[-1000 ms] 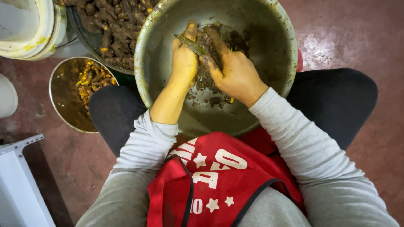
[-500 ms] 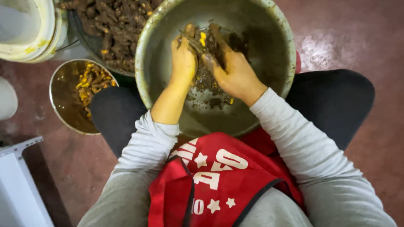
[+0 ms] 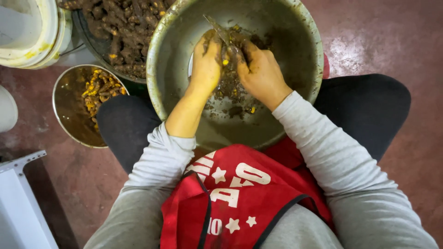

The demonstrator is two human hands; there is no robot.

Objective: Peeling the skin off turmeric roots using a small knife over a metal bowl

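Observation:
A big steel bowl (image 3: 295, 41) rests between my knees, with brown peelings and orange bits at its bottom. Over it, my left hand (image 3: 205, 64) grips a small muddy root (image 3: 225, 61) whose cut end shows orange. My right hand (image 3: 260, 71) holds a thin knife (image 3: 218, 28), its blade pointing up and to the left, against that root. Both hands are smeared with dirt.
A smaller steel bowl (image 3: 69, 110) with peeled orange pieces sits on the red floor at my left knee. Behind it a dark tub (image 3: 120, 27) holds unpeeled muddy roots. A white bucket (image 3: 32, 32) stands top left, a white stool (image 3: 18, 203) bottom left.
Both hands have stayed over the big bowl. The root has turned in my left hand and the knife blade has shifted against it.

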